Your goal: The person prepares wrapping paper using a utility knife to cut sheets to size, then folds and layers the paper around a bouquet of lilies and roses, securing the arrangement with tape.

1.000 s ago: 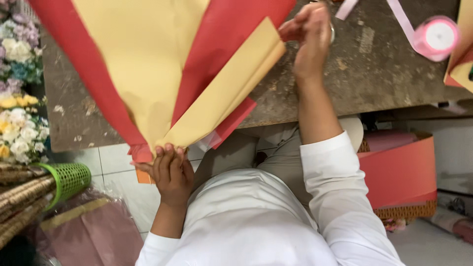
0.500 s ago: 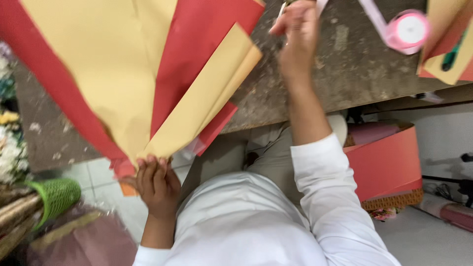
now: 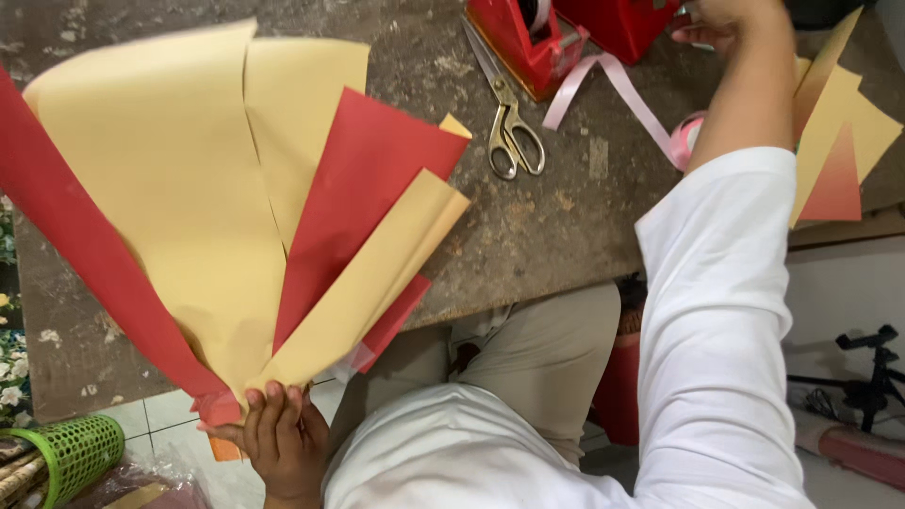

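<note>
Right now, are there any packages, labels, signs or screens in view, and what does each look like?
No signs, screens or labels show.
Red tape dispenser: boxy, top of the worktable, beside the scissors.
Wrapping sheets: red and tan fan, pinched at its base by the left hand.

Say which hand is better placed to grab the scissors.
Right, probably. The right hand is free at the table's far edge by the red tape dispenser, near the scissors. The left hand is clamped on the gathered base of the paper sheets.
</note>
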